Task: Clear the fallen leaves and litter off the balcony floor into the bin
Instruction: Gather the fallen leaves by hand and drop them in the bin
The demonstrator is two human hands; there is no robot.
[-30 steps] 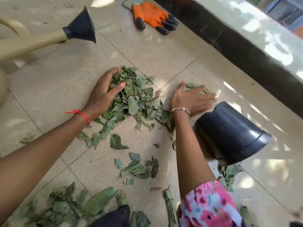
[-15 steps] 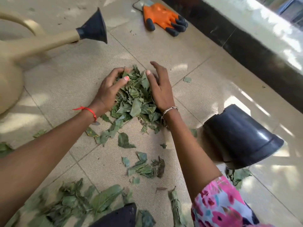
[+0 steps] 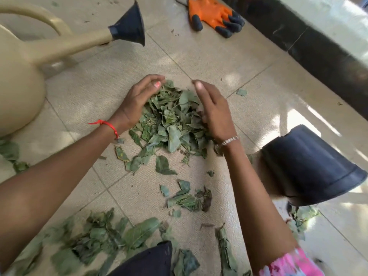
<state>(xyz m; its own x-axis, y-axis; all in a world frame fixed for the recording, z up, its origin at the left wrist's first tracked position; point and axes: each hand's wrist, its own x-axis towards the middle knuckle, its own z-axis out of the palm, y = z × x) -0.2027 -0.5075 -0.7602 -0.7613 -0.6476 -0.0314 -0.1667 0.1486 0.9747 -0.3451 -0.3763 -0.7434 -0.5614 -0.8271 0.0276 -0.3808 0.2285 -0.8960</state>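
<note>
The step in hand is gathering: loose leaves are being pressed together on the balcony floor (image 3: pixel 199 56) into one pile (image 3: pixel 171 120) before any of it goes in the bin (image 3: pixel 306 168).

The left hand (image 3: pixel 137 104) is cupped wide against the left side of the pile, its fingers curving over the far edge. The right hand (image 3: pixel 215 112) lies against the right side with fairly straight fingers. Neither has closed on the leaves, and the pile sits squeezed between the two palms.

The bin lies tipped on its side just right of the pile, beyond the right wrist. Its wider rimmed end seems to point away from the pile. More leaves lie nearer the person than the pile: a small clump (image 3: pixel 187 198), a wider scatter (image 3: pixel 111 234) to its left, and some by the bin's rim (image 3: pixel 300 218). One stray leaf (image 3: pixel 241 92) sits right of the pile's far edge. A watering can (image 3: pixel 20 80) stands well left of the pile, and an orange glove (image 3: pixel 213 12) lies beyond it.

The next move probably calls for both hands to slide under the pile and clamp it firmly. The light leaves could spill from the bottom on the way. The load must then go round to the bin's open end, or the bin must first be stood up. Much of the floor is yet to be cleared.
</note>
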